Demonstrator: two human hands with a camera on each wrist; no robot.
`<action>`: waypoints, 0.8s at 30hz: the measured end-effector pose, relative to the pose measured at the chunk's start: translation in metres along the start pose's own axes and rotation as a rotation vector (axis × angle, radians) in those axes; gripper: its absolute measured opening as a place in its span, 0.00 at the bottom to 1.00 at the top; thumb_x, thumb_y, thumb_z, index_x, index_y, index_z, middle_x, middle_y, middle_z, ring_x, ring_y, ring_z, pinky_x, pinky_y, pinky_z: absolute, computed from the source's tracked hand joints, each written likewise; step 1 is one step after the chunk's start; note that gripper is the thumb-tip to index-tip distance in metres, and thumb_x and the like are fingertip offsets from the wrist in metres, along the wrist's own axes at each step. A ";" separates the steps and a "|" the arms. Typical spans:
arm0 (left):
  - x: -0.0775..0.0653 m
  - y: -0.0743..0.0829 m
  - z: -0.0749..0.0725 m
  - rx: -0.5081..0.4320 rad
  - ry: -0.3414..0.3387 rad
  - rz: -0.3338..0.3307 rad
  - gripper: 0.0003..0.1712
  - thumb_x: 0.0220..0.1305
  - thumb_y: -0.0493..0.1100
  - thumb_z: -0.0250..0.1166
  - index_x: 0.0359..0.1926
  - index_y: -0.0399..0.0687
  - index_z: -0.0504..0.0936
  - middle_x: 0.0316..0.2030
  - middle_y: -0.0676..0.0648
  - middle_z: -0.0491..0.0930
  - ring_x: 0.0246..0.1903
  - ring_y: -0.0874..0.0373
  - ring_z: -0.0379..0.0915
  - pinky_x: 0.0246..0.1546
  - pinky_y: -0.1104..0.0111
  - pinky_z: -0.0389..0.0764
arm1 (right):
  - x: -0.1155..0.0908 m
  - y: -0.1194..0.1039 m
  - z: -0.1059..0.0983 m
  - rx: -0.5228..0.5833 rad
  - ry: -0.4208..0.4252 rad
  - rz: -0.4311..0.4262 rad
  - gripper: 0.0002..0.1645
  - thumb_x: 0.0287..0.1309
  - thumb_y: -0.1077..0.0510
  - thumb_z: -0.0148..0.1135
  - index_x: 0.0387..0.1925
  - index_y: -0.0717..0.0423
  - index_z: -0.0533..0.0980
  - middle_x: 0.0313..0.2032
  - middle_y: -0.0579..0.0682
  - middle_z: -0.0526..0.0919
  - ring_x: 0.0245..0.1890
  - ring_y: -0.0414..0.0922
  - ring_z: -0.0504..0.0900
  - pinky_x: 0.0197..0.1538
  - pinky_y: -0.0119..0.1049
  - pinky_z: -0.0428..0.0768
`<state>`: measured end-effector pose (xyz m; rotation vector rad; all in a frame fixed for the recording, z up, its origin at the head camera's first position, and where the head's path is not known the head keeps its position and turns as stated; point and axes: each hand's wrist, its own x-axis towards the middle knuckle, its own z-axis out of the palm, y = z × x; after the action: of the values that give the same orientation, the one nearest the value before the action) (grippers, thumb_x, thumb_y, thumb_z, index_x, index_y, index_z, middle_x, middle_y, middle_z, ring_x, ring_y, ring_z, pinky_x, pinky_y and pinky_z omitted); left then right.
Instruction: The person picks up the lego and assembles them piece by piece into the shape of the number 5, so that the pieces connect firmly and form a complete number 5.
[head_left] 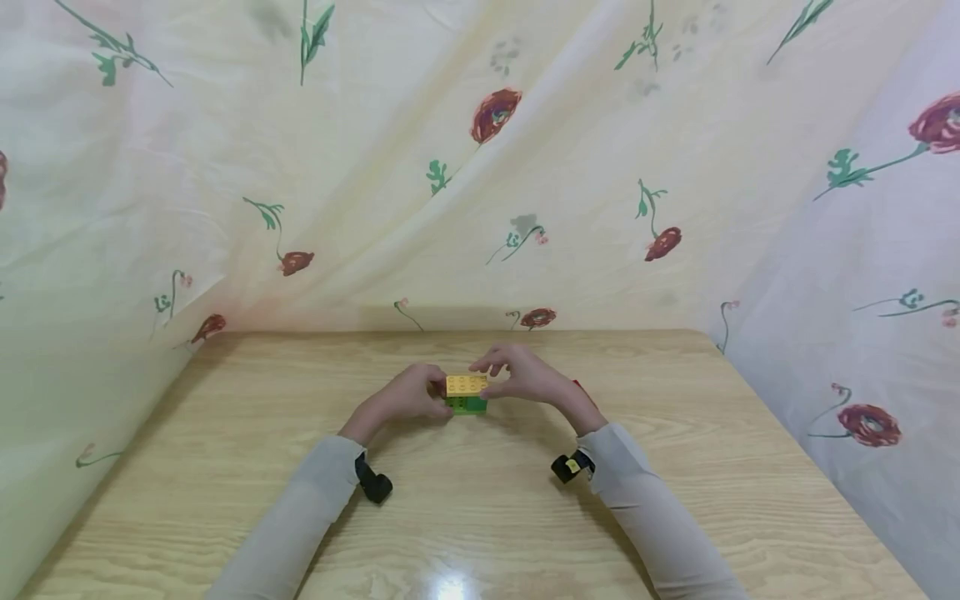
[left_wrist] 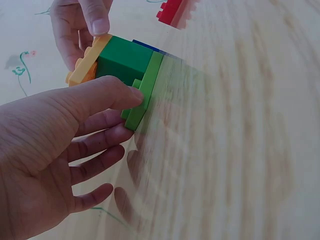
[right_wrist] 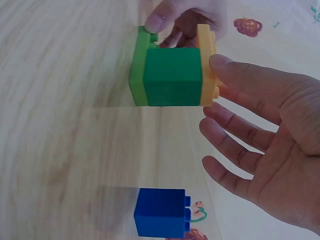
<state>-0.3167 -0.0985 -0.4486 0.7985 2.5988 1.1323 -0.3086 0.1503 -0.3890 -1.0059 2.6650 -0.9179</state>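
As the head view shows, the brick stack [head_left: 467, 393] stands on the surface [head_left: 480, 508]; left wrist, my left grip [left_wrist: 55, 137] pinches its lime-green base [left_wrist: 147, 89], likely stiff, light, best held there; right wrist, my loose right grip [right_wrist: 292, 132] thumbs the yellow brick [right_wrist: 205, 65].

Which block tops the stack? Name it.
The yellow block: it sits above the dark green block and light green block, while the blue block and red block stand apart.
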 end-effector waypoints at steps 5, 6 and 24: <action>-0.002 0.001 0.000 -0.001 -0.002 -0.014 0.14 0.53 0.39 0.78 0.41 0.44 0.87 0.40 0.50 0.85 0.40 0.58 0.75 0.48 0.62 0.77 | -0.003 -0.002 -0.006 0.000 0.011 0.006 0.27 0.60 0.56 0.73 0.59 0.59 0.80 0.55 0.58 0.83 0.54 0.59 0.81 0.55 0.57 0.79; -0.003 0.002 0.000 0.000 -0.002 -0.017 0.14 0.53 0.39 0.78 0.42 0.44 0.87 0.40 0.50 0.85 0.40 0.58 0.76 0.49 0.62 0.77 | -0.003 -0.002 -0.008 -0.001 0.021 0.004 0.27 0.60 0.57 0.73 0.59 0.60 0.80 0.55 0.59 0.84 0.54 0.59 0.81 0.55 0.57 0.80; -0.003 0.003 0.001 -0.003 0.001 -0.004 0.14 0.55 0.39 0.77 0.43 0.44 0.87 0.41 0.50 0.85 0.42 0.59 0.76 0.49 0.62 0.78 | -0.031 0.024 -0.061 -0.050 0.064 0.103 0.26 0.59 0.60 0.72 0.60 0.57 0.80 0.55 0.60 0.84 0.53 0.59 0.80 0.56 0.54 0.79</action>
<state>-0.3130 -0.0977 -0.4471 0.7928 2.5974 1.1350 -0.3183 0.2145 -0.3565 -0.8536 2.7756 -0.8815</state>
